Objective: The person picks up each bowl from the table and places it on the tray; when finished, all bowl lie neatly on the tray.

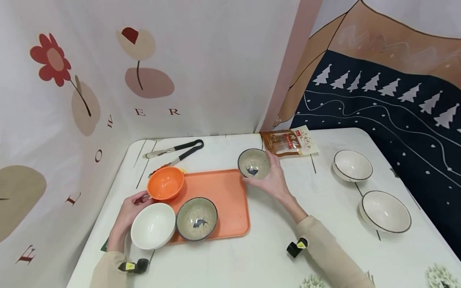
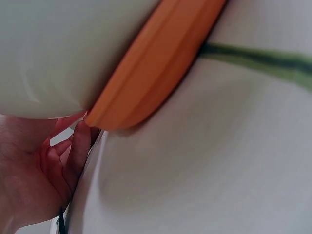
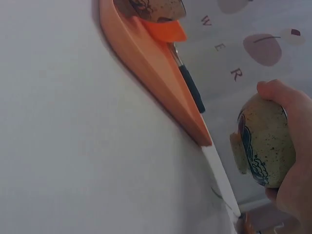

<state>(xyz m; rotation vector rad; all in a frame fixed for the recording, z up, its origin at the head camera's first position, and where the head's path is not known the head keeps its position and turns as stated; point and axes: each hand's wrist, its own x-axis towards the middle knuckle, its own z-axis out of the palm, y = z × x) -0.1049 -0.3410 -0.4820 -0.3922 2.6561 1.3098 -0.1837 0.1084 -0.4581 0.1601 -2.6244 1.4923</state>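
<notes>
My right hand (image 1: 271,176) grips a speckled grey bowl (image 1: 253,162) with a blue fish inside, thumb and fingers on opposite sides. In the right wrist view this bowl (image 3: 268,141) is raised off the table, its foot showing. A matching bowl (image 1: 197,219) sits on the orange tray (image 1: 230,208). On the tray's left side are an orange bowl (image 1: 165,183) and a white bowl (image 1: 153,226). My left hand (image 1: 131,210) is beside them, thumb and fingers pinching the tray's edge (image 2: 146,73); the white bowl partly hides this contact.
Black-handled tongs (image 1: 185,150) lie behind the tray. A brown and cream food packet (image 1: 288,141) is at the table's back edge. Two cream bowls with dark rims, one farther back (image 1: 353,165) and one nearer (image 1: 385,211), stand on the right.
</notes>
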